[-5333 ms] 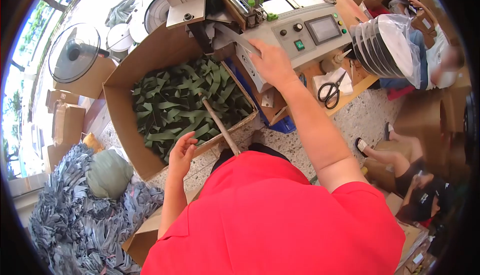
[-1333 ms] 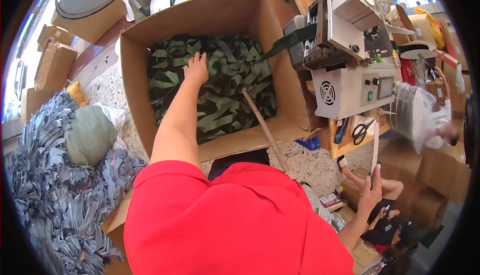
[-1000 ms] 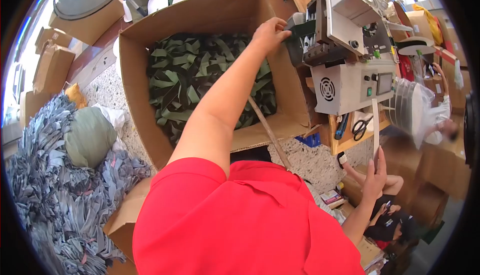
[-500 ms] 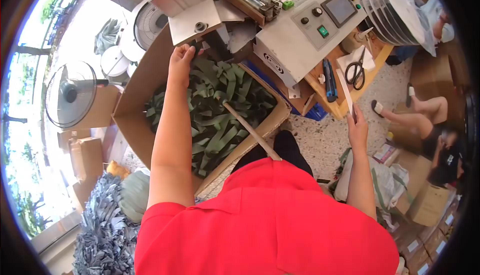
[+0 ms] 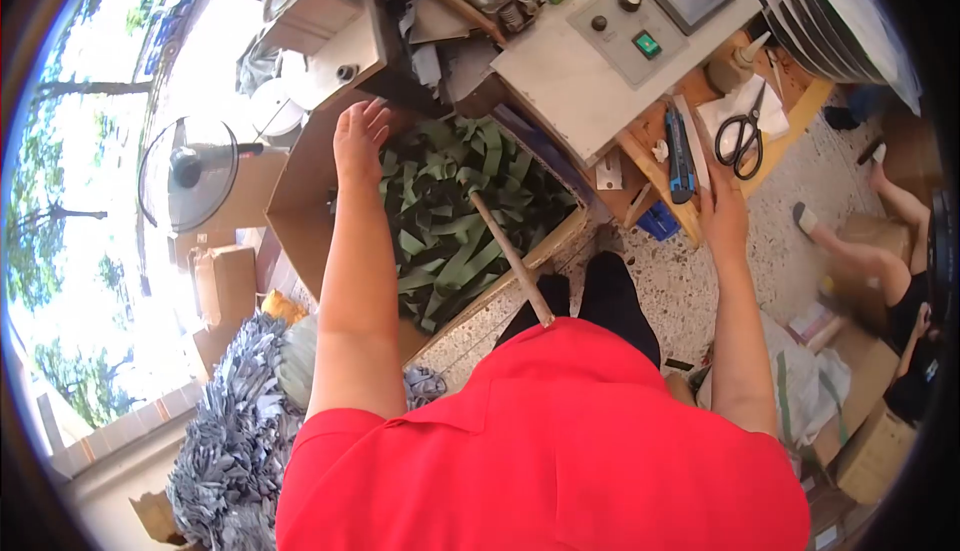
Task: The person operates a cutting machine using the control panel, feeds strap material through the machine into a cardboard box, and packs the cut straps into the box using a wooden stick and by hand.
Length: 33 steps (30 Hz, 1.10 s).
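Note:
My left hand (image 5: 361, 139) is raised over the far left side of the cardboard box (image 5: 310, 186), its fingers apart and nothing between them. Dark green fabric strips (image 5: 455, 241) fill the box, and a wooden stick (image 5: 510, 256) leans out of them toward my waist. My right hand (image 5: 722, 206) is at the wooden table's front edge, its fingers around the lower end of a flat pale strip (image 5: 692, 141). That strip lies between a blue cutter knife (image 5: 679, 156) and black-handled scissors (image 5: 740, 141).
A grey machine (image 5: 600, 51) with a screen stands beyond the box. White reels (image 5: 825, 21) in plastic are at the upper right. A fan (image 5: 190, 166) and a heap of grey-blue scraps (image 5: 235, 431) are on the left. A seated person's legs (image 5: 850, 241) show at the right.
My left hand has left the machine's outlet and its fingers have spread. My right hand has brought the pale strip onto the tabletop beside the knife. The view has shifted.

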Available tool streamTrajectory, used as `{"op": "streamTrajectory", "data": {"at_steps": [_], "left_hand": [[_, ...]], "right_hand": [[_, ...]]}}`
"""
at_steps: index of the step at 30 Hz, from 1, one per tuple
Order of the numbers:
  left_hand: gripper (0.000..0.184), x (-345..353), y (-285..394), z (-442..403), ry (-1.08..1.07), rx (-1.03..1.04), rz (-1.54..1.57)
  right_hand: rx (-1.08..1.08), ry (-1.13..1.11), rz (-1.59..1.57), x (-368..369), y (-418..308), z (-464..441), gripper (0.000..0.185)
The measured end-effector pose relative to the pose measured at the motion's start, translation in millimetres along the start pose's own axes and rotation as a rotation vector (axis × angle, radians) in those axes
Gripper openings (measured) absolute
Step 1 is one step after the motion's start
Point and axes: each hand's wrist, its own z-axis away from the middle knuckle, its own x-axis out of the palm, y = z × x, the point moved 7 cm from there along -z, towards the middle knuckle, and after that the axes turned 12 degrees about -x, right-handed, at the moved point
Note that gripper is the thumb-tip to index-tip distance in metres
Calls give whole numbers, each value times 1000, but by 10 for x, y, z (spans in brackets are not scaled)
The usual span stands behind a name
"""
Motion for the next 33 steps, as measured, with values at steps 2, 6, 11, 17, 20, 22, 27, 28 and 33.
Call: {"op": "streamTrajectory", "data": {"at_steps": [2,6,11,17,20,22,27,28,33], "left_hand": [[24,-146,-60,67,-41,22,105],[25,-271,-161,424,-36,-44,183],[23,-386,-280,616,-27,-85,221],[24,-437,-527,741,-23,-135,151],[25,-190,-923,1074,-96,-177,-151],[24,-114,-1384,1312,-211,-244,-486],[16,54,-2093,1992,-373,-353,-470],[16,64,-2154,2026,-407,-322,-540],[20,147,-1975,1973,-455,-288,-712]], "right_hand": [[12,-15,-66,20,87,4,42],[-39,-49,-42,7,51,-24,42],[-70,-103,-109,58,9,-103,47],[57,-97,-29,103,40,-107,34],[220,-194,-134,142,138,-63,25],[130,-159,-77,170,259,23,20],[78,-35,145,-60,152,147,20],[74,-23,178,-98,149,126,21],[305,-110,133,-261,99,98,22]]}}
